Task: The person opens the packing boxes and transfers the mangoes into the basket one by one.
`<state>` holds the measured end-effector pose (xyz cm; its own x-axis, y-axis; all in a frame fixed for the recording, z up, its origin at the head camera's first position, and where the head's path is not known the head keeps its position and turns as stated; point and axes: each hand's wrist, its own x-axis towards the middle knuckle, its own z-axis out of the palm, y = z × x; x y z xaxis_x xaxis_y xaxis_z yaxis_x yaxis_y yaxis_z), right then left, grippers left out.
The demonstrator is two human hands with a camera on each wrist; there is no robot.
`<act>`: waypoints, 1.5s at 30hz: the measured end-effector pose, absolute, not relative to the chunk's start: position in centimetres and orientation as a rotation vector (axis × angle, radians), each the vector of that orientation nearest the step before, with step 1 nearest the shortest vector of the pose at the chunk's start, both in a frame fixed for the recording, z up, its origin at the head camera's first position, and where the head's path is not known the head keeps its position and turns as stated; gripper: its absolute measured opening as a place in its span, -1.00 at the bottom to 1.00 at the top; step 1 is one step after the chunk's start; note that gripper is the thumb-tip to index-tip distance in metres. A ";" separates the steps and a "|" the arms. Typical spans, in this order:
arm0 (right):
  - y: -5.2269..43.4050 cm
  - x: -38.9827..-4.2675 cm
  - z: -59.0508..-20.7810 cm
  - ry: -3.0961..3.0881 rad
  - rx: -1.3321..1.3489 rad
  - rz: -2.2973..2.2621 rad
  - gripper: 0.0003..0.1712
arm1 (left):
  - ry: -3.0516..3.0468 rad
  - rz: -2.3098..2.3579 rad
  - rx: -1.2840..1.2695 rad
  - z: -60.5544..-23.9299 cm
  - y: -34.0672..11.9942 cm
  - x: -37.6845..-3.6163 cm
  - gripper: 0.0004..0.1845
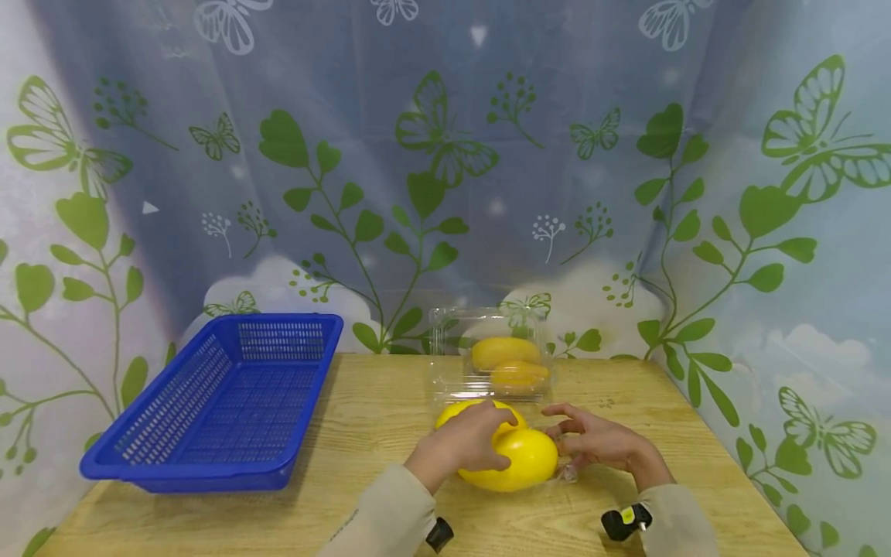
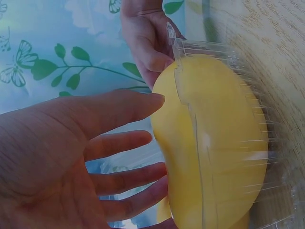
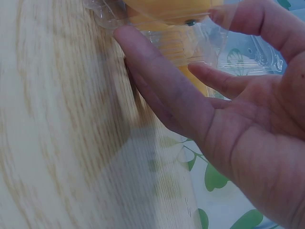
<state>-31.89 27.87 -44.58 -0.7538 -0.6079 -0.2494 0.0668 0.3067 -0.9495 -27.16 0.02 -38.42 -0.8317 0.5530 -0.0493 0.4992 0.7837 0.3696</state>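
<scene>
Two bright yellow mangoes sit close together in a clear plastic box (image 2: 224,138). My left hand (image 1: 465,442) is at the nearer mango (image 1: 522,462), fingers spread and fairly straight along its upper side. In the left wrist view the thumb tip meets the fruit's edge. The farther mango (image 1: 480,414) is partly covered by this hand. My right hand (image 1: 602,442) is at the box's right end, its fingers apart and touching the clear plastic rim (image 3: 102,12). Two duller yellow mangoes (image 1: 504,353) show behind, within raised clear plastic (image 1: 448,333).
A blue plastic basket (image 1: 299,433) with slatted sides stands on the left of the wooden table (image 1: 376,418). A patterned curtain (image 1: 529,186) with leaves and butterflies hangs behind the table and along both sides.
</scene>
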 end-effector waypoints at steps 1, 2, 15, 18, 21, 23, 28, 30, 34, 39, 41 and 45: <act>27.9 -31.9 -44.6 1.989 -0.477 -1.490 -0.07 | 2.820 0.516 0.834 -38.4 0.1 -27.1 -0.43; 27.9 -31.9 -44.6 1.989 -0.476 -1.492 -0.07 | 2.821 0.515 0.831 -38.4 0.1 -27.1 -0.43; 28.0 -31.8 -44.7 1.984 -0.486 -1.491 -0.06 | 2.848 0.453 0.838 -38.8 0.2 -27.0 -0.42; 28.0 -31.8 -44.8 1.977 -0.488 -1.493 -0.06 | 2.847 0.448 0.842 -38.9 0.3 -27.0 -0.42; 28.0 -31.8 -44.8 1.976 -0.485 -1.497 -0.06 | 2.847 0.433 0.848 -39.0 0.4 -27.1 -0.41; 28.0 -31.8 -44.8 1.976 -0.489 -1.498 -0.06 | 2.843 0.423 0.848 -39.0 0.5 -27.1 -0.40; 28.1 -32.0 -44.9 1.975 -0.493 -1.499 -0.07 | 2.839 0.393 0.838 -38.8 0.8 -27.1 -0.38; 28.1 -32.0 -44.9 1.975 -0.492 -1.497 -0.07 | 2.837 0.381 0.834 -38.7 1.0 -27.1 -0.37; 28.2 -32.1 -45.0 1.983 -0.493 -1.491 -0.07 | 2.829 0.340 0.834 -38.4 1.3 -27.2 -0.36; 28.3 -32.1 -45.0 1.989 -0.492 -1.489 -0.07 | 2.820 0.278 0.833 -38.3 1.9 -27.6 -0.37; 28.2 -32.1 -45.0 1.984 -0.495 -1.488 -0.07 | 2.812 0.261 0.834 -38.2 2.1 -27.8 -0.38; 28.2 -32.1 -44.9 1.972 -0.499 -1.492 -0.07 | 2.799 0.232 0.849 -38.0 2.6 -28.0 -0.38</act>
<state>-32.08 28.23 -44.89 -0.7436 -0.6236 -0.2411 0.0622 0.2946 -0.9536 -28.01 2.58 -37.99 -0.8129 0.5624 -0.1513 0.5299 0.8220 0.2088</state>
